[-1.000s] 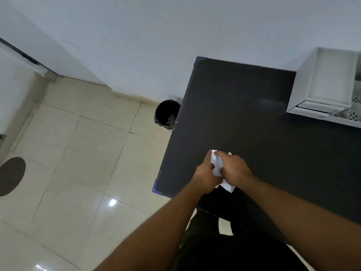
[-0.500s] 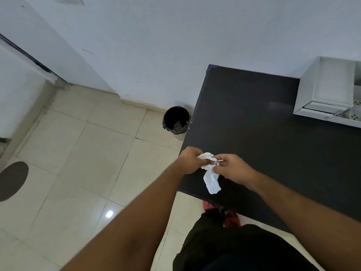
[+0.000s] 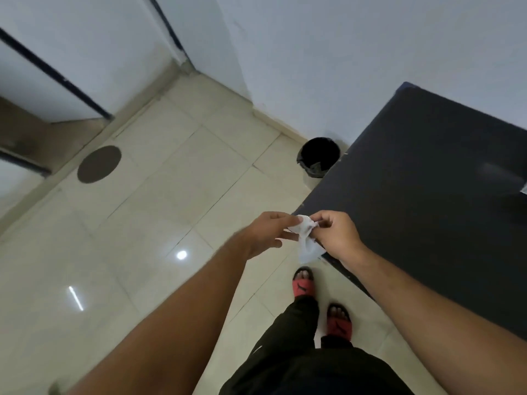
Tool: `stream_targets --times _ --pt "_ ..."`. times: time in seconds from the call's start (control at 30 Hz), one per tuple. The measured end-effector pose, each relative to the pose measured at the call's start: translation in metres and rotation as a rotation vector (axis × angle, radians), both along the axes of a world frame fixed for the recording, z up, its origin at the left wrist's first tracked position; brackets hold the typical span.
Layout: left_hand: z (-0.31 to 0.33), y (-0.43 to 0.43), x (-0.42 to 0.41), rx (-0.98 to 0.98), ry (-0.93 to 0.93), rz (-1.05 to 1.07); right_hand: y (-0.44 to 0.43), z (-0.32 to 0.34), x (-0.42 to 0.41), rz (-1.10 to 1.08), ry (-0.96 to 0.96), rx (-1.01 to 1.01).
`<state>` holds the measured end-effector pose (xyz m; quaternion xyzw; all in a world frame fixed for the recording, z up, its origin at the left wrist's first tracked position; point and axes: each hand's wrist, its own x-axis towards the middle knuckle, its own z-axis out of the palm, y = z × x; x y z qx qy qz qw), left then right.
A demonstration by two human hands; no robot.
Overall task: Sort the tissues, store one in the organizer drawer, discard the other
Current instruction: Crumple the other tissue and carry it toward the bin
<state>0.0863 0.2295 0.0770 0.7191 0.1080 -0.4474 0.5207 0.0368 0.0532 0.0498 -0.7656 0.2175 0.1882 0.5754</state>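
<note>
A crumpled white tissue (image 3: pixel 305 238) hangs between both hands, just off the near left corner of the black table (image 3: pixel 427 189). My left hand (image 3: pixel 266 233) pinches its upper left part. My right hand (image 3: pixel 336 238) pinches its upper right part, and a loose tail droops below the fingers. A small black bin (image 3: pixel 318 156) with a dark liner stands on the floor against the wall, beside the table's left edge and beyond my hands. Only a white sliver (image 3: pixel 523 189) shows at the right edge, where the organizer stood; its drawer is out of view.
Pale floor tiles (image 3: pixel 159 223) spread left of the table. A round dark floor cover (image 3: pixel 99 164) lies near the door frame (image 3: pixel 57 81) at the left. My feet in red sandals (image 3: pixel 303 282) stand by the table's near corner.
The view has swung left and down, so the organizer has slid out of frame. Both hands with the tissue have come off the table's edge and over the floor.
</note>
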Motion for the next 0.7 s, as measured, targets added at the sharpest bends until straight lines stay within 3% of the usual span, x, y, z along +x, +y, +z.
stream_targets --times 0.3,0.37,0.5,0.7 --pt "-0.016 0.095 0.02 0.134 -0.297 0.208 0.101 0.021 0.04 -0.04 0.142 0.47" --pt "-0.019 0.114 0.036 0.138 -0.295 0.223 0.121 0.014 0.057 0.036 0.101 0.404" --pt "-0.023 0.158 0.081 0.171 -0.366 -0.006 0.162 0.0 0.091 0.153 -0.001 0.218" --pt "-0.012 0.187 0.164 0.135 -0.334 -0.211 0.209 0.011 0.13 0.016 -0.131 -0.048"
